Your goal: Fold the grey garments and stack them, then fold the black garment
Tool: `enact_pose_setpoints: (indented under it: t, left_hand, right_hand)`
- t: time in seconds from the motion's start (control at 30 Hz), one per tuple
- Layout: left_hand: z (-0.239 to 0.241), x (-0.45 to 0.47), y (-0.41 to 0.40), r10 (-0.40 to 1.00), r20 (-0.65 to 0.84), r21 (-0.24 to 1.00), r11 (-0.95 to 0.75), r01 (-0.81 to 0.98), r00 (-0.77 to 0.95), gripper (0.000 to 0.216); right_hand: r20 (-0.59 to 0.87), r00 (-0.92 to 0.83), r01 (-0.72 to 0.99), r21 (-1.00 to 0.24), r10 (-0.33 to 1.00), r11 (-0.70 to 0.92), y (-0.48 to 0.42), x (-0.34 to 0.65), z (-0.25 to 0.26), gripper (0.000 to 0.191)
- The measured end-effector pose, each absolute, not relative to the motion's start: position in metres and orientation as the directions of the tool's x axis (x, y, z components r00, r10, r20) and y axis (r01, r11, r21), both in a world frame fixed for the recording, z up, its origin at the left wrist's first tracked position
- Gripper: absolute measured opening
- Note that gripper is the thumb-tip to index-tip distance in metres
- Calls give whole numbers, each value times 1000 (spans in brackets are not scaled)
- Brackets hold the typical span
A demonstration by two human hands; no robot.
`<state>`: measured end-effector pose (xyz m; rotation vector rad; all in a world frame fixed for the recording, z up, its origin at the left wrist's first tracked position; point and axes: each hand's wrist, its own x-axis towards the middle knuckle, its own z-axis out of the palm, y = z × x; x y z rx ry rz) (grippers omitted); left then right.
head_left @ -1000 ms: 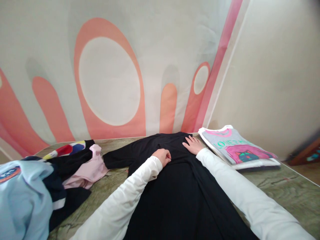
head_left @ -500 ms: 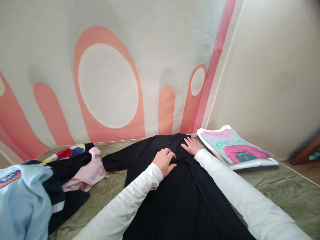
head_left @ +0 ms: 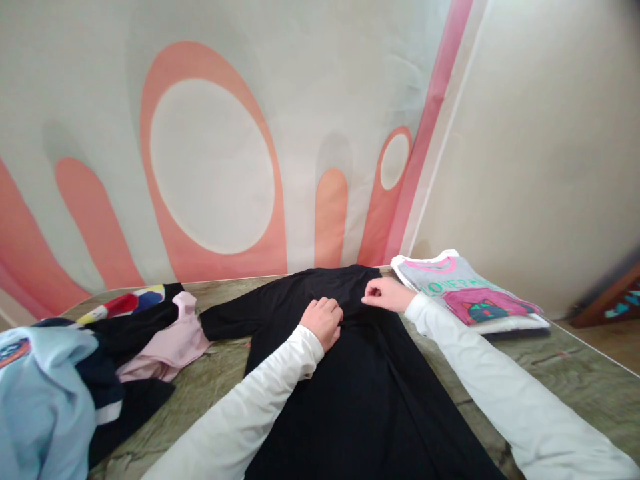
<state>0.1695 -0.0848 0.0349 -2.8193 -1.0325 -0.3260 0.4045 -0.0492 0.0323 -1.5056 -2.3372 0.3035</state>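
Note:
A black long-sleeved garment (head_left: 360,393) lies spread flat on the table, its neck end toward the wall and one sleeve stretched out to the left. My left hand (head_left: 323,320) rests on its upper chest with the fingers curled, gripping the cloth. My right hand (head_left: 386,294) is just to the right, near the neckline, with fingers pinched together on the black fabric. Both arms are in white sleeves.
A folded stack topped by a grey shirt with a pink cat print (head_left: 467,298) sits at the right. At the left lies a heap of clothes: a light blue garment (head_left: 43,393), a pink one (head_left: 167,347) and dark pieces. The greenish marbled table (head_left: 565,373) meets a patterned wall.
My left hand went from flat fingers to curled on the cloth. My right hand, earlier lying flat, has drawn its fingers into a pinch on the fabric.

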Motion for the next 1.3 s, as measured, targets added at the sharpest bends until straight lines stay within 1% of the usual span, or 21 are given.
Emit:
enact_pose_setpoints:
  t: [0.07,0.2,0.3,0.4,0.47,0.57,0.67,0.77,0.9,0.97,1.03,1.07,1.17,1.23,1.3]
  left_hand:
    - [35,170,-85,626,237,-19,-761,648,743,13]
    - [34,170,-86,616,210,35,-781,624,759,13]
    - [28,171,-84,613,200,87,-788,609,765,18]
    - [21,171,-80,635,210,152,-773,616,744,38]
    - [16,171,-77,631,217,163,-775,610,745,46]
    - [14,169,-74,592,210,132,-806,577,778,36]
    - [15,168,-75,565,220,110,-825,555,796,30]
    - [17,167,-80,559,253,115,-828,549,790,26]
    - [17,166,-86,558,287,139,-829,542,779,40]
    - [16,167,-87,563,287,149,-826,544,775,40]
    - [15,169,-85,578,281,161,-815,556,766,38]
    - [16,169,-83,591,278,166,-806,568,758,38]
    - [20,162,-70,669,284,178,-741,648,687,35]
    - [27,148,-54,779,257,183,-621,763,572,29]
    - [33,123,-36,907,155,167,-415,894,391,33]
  right_hand:
    - [120,-465,816,-325,877,478,-69,395,39,22]
    - [124,-467,858,-173,875,483,-96,381,36,14]
    - [104,-482,858,-147,870,493,-101,380,31,9]
    - [128,-485,841,-201,865,501,-97,384,28,13]
    - [100,-507,809,-286,856,513,-93,388,26,15]
    - [4,-544,754,-437,839,491,-88,394,21,15]
    - [4,-499,724,-548,867,419,-85,400,16,16]
    - [-13,-498,716,-571,867,403,-83,403,15,19]
    - [-17,-519,709,-567,854,420,-81,404,13,10]
    - [-12,-518,701,-579,855,416,-80,404,12,10]
    - [18,-491,715,-564,871,414,-77,405,10,13]
    - [55,-464,732,-538,884,418,-76,405,9,15]
    - [217,-390,790,-421,895,446,-73,406,4,20]
    - [293,-370,821,-342,882,458,-71,405,-1,25]
    - [308,-357,855,-273,882,441,-70,404,-8,34]
